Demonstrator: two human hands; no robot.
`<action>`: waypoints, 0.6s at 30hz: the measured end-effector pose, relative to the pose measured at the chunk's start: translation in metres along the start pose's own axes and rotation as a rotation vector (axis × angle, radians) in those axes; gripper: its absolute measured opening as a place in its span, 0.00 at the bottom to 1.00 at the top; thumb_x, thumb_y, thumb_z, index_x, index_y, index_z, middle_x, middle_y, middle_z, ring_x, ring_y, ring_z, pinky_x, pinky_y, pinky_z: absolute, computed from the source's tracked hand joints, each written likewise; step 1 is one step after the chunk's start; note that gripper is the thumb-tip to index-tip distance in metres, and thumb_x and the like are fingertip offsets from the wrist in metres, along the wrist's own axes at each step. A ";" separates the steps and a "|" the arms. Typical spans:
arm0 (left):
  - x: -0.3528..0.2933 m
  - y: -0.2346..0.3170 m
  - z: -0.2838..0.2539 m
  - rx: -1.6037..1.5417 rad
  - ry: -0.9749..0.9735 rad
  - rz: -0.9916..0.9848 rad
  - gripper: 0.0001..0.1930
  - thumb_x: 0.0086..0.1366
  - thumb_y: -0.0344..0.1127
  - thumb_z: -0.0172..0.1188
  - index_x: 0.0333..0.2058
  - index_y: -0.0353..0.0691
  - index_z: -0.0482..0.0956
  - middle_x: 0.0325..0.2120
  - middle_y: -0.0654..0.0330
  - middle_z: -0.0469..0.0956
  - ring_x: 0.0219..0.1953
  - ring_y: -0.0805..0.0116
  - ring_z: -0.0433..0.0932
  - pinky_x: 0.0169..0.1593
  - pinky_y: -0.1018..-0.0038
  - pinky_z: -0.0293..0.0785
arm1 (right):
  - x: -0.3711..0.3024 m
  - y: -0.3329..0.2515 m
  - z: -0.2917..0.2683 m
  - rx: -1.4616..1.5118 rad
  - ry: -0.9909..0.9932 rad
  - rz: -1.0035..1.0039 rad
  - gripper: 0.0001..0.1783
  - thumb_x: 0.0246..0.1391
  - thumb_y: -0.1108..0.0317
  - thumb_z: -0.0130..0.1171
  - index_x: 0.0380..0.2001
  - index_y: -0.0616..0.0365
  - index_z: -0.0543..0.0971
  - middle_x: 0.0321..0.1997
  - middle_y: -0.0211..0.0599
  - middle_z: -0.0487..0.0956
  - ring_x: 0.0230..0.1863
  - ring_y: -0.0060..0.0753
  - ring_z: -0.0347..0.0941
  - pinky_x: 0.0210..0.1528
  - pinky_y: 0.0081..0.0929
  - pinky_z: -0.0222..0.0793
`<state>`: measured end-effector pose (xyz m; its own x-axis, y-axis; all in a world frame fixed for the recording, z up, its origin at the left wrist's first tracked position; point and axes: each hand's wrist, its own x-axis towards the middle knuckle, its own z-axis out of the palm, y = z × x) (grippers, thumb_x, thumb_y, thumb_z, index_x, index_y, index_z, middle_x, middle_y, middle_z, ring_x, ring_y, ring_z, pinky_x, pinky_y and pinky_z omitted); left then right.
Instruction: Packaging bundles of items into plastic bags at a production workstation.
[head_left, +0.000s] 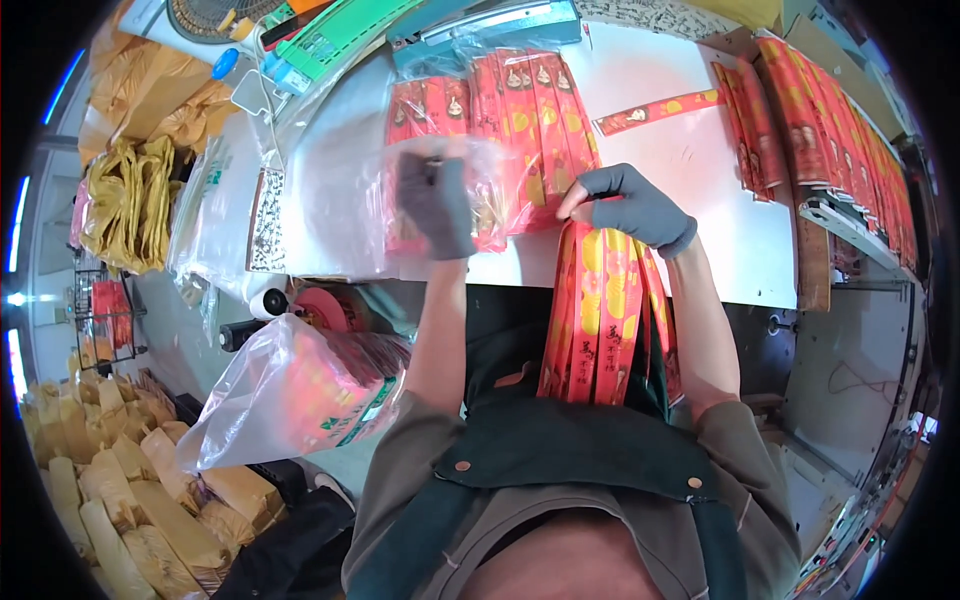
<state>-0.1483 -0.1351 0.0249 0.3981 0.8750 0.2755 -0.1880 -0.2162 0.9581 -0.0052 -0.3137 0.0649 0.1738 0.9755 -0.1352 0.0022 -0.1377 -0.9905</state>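
Note:
My right hand [640, 208], in a grey fingerless glove, is closed at the upper end of a bundle of long red and yellow packets [605, 310]. The bundle hangs past the table's front edge, against my dark apron. My left hand [437, 205], gloved the same way, is smeared by motion, so its fingers cannot be read. Thin clear plastic [345, 205] shows blurred around it. Just beyond both hands, more red packets [525, 105] lie side by side on the white table [690, 240], partly under clear film.
One red packet [660, 110] lies alone at the back. Rows of red packets [840, 140] stand at the right. A teal metal device [490, 35] sits at the far edge. Lower left, a clear bag [300, 395] holds red things beside several yellowish wrapped bundles [150, 490].

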 end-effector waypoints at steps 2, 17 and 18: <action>-0.022 0.016 0.038 0.270 -0.077 0.441 0.06 0.50 0.28 0.63 0.27 0.41 0.74 0.20 0.64 0.71 0.23 0.75 0.69 0.27 0.77 0.65 | 0.000 0.005 -0.005 0.010 -0.011 -0.079 0.11 0.47 0.71 0.57 0.35 0.63 0.78 0.30 0.30 0.77 0.34 0.19 0.69 0.40 0.21 0.66; -0.108 0.019 -0.013 0.519 -0.955 0.621 0.13 0.51 0.37 0.67 0.23 0.42 0.70 0.17 0.60 0.71 0.18 0.62 0.70 0.22 0.69 0.65 | -0.092 0.115 0.054 0.210 0.577 -0.073 0.51 0.47 0.55 0.64 0.65 0.63 0.46 0.65 0.39 0.57 0.64 0.30 0.52 0.64 0.28 0.51; -0.120 0.022 -0.025 0.422 -1.080 0.530 0.12 0.50 0.36 0.67 0.22 0.42 0.70 0.17 0.59 0.71 0.19 0.61 0.71 0.23 0.68 0.66 | -0.115 0.114 0.067 0.002 0.490 -0.107 0.49 0.49 0.56 0.62 0.65 0.62 0.46 0.65 0.40 0.56 0.65 0.31 0.51 0.65 0.28 0.49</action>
<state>-0.2230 -0.2343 0.0108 0.9246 -0.1132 0.3638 -0.3276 -0.7239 0.6072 -0.0910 -0.4302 -0.0345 0.6147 0.7888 -0.0052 0.0434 -0.0404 -0.9982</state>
